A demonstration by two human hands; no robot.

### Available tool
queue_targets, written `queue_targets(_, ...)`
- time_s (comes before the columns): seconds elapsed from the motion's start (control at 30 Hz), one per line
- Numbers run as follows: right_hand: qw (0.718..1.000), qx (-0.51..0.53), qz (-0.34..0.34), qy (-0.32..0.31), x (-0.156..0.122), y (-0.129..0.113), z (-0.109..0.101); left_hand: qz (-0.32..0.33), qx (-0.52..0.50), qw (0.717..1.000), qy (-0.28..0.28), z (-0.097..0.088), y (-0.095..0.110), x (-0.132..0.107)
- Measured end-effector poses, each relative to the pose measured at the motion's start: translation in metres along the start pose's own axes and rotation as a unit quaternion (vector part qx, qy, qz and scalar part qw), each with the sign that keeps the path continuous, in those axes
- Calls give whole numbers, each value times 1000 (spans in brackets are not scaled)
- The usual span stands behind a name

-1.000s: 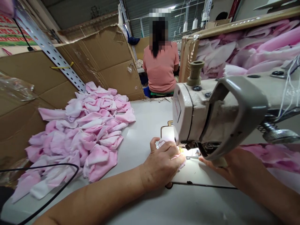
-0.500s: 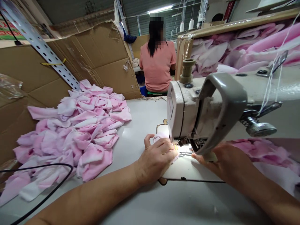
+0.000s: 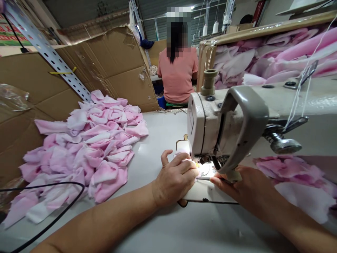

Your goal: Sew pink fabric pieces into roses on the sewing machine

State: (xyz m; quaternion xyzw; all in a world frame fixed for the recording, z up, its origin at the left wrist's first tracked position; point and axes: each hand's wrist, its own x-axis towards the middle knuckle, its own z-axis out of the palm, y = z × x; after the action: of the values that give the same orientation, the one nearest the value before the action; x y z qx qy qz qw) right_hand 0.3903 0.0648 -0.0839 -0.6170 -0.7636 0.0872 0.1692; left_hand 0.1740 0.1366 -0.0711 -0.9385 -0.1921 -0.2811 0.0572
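Note:
My left hand lies on the sewing machine's bed, left of the needle area. Its fingers are curled over a small pale pink fabric piece, most of it hidden beneath them; the little finger side is raised. On the other side of the needle, my right hand reaches in with the thumb pointing left, close to the lit needle plate. Its fingers look closed around something thin and dark at the thumb, which I cannot make out. The grey guard of the sewing machine covers part of that hand.
A heap of pink and white fabric pieces covers the table's left side, with a black cable in front. More fabric lies right of the machine. Cardboard stands behind; a co-worker sits beyond, back turned.
My right thumb has moved slightly left, nearer the needle plate. My left hand keeps nearly the same place on the fabric. The whole view has shifted a little.

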Motion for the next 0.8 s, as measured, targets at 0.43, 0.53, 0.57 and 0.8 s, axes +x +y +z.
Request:
queue_targets(0.43,999,-38,-7,9,-2,-3,4,22,0,1000,-12,5,-2,-2)
queue_targets(0.53,999,-38,-4,11,-2,-3,5,24,8,1000,-13,5,-1,-3)
queue_targets(0.57,999,-33,-3,10,-2,-3,5,24,12,1000,-13,4,-1,-3)
queue_targets(0.8,1000,-3,-3,20,-3,-1,5,22,19,999,-14,0,1,0)
